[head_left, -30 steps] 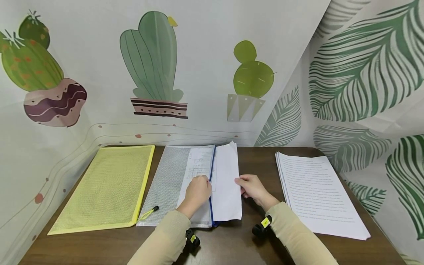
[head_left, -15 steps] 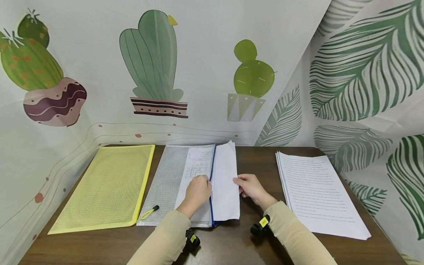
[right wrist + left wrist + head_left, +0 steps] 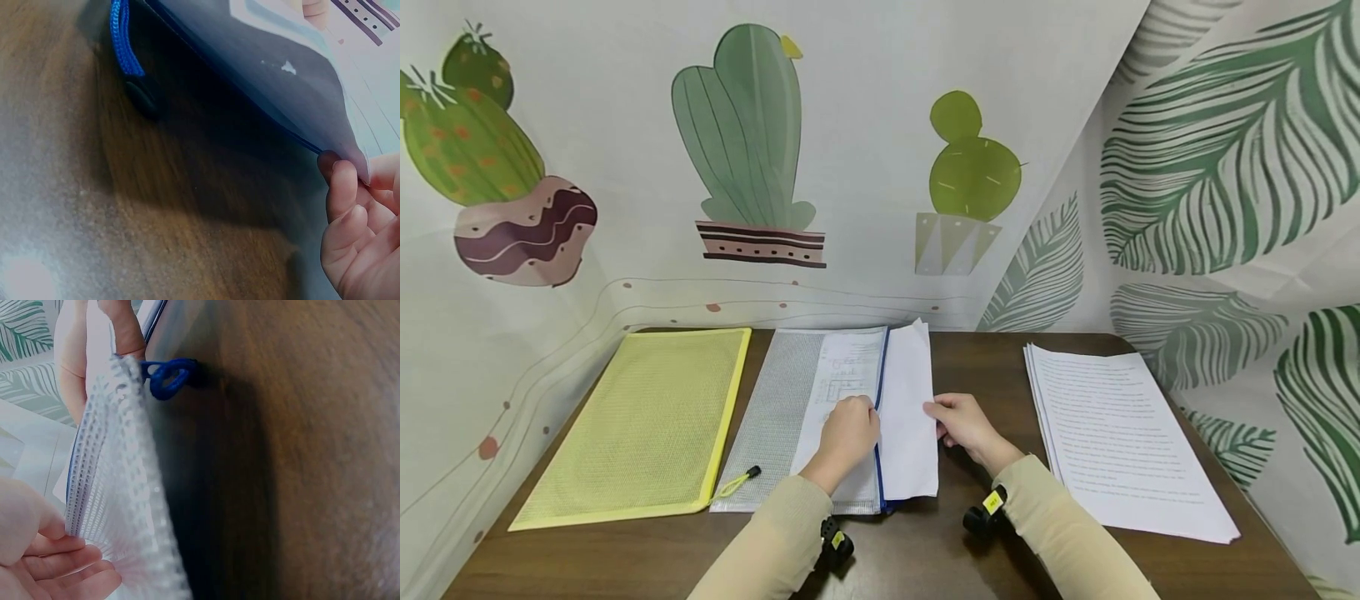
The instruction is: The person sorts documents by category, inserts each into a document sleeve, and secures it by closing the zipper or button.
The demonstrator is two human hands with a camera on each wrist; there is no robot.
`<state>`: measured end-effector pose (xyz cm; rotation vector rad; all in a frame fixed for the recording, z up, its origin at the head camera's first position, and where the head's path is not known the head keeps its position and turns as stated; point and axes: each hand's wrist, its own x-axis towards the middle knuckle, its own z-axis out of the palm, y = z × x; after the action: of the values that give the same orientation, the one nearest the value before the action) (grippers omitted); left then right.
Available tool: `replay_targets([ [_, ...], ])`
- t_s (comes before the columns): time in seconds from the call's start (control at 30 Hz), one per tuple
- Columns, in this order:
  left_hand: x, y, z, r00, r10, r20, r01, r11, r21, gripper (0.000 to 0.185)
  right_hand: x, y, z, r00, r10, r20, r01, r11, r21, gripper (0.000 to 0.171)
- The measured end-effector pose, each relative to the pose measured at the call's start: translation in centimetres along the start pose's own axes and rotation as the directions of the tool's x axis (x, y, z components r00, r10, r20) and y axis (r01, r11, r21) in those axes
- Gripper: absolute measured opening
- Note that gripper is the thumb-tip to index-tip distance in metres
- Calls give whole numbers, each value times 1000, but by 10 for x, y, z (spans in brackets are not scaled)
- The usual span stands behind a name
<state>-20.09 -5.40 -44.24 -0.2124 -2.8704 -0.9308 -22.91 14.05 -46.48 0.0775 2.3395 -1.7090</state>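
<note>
A clear mesh zip pouch with a blue zip edge lies at the middle of the table. White papers sit partly inside it, and their right part sticks out past the blue edge. My left hand pinches the pouch's opening edge; in the left wrist view its fingers hold the mesh raised off the table. At the papers' outer edge, my right hand pinches the sheets between thumb and fingers. The right wrist view shows those papers bowed upward, with fingertips also touching a blue edge beneath.
To the left lies a yellow mesh zip pouch. A stack of printed sheets rests at the right side of the wooden table. A yellow pull cord lies on the clear pouch, and a patterned cloth hangs behind.
My right hand has moved slightly left along with the papers, and less of them sticks out of the pouch. The left hand has kept its place.
</note>
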Motion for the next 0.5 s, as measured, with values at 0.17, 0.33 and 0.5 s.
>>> replay_targets([
  [0.17, 0, 1, -1, 1000, -2, 3, 2, 1000, -1, 17, 0, 0, 2, 1000, -6, 0, 6, 1000, -7, 24],
  [0.33, -1, 2, -1, 1000, -13, 8, 13, 1000, -5, 17, -1, -1, 4, 1000, -12, 4, 12, 1000, -12, 23],
  [0.5, -1, 3, -1, 1000, -15, 1, 15, 1000, -3, 16, -1, -1, 6, 1000, -13, 6, 13, 1000, -24, 23],
])
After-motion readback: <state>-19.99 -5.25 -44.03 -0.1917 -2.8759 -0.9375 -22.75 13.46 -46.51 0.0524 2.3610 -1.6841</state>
